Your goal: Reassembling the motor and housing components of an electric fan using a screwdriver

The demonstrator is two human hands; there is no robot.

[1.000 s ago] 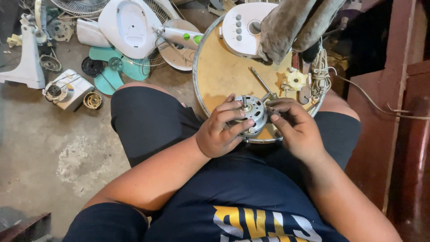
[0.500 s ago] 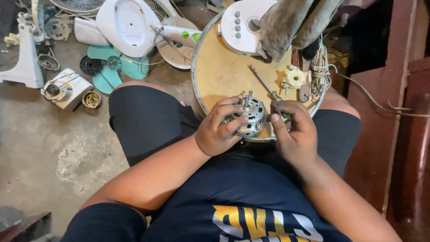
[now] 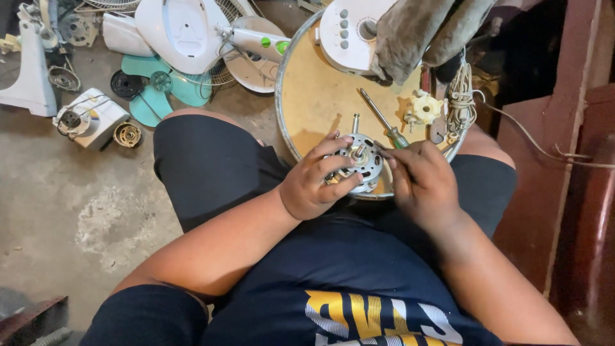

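Metal is the main event: a small silver fan motor [image 3: 359,161] sits at the near edge of the round tabletop [image 3: 307,96], just above the person's lap. Starting from the left, though, the concrete floor [image 3: 64,205] is littered with fan bits. A white stand piece [image 3: 29,77] lies at the far left, then a small white motor housing [image 3: 86,117] with a coil showing, and a brass-coloured ring [image 3: 127,134] right beside it. A teal fan blade [image 3: 170,90] lies flat next to that, half under a big white fan base [image 3: 182,32] and a wire guard.

The left hand [image 3: 314,182] has its grip curled snug around the near left side of the motor, fingers spread over the top face, so it's holding the motor steady. A short shaft pokes up out of the motor's far side. The right hand [image 3: 423,182] is pinched narrow at the motor's right edge, fingertips touching it, with the handle of a screwdriver [image 3: 384,123] running under those fingers; can't tell if it's properly gripped or just lying there. Its blade points away across the tabletop.

Further right on the tabletop sit a cream plastic gear-shaped knob [image 3: 424,109] and a bundled white cord [image 3: 460,96]. At the far side, a white control panel with round buttons [image 3: 346,32] lies partly under a grey rag [image 3: 416,32]. A dark red frame [image 3: 576,128] closes off the right side.
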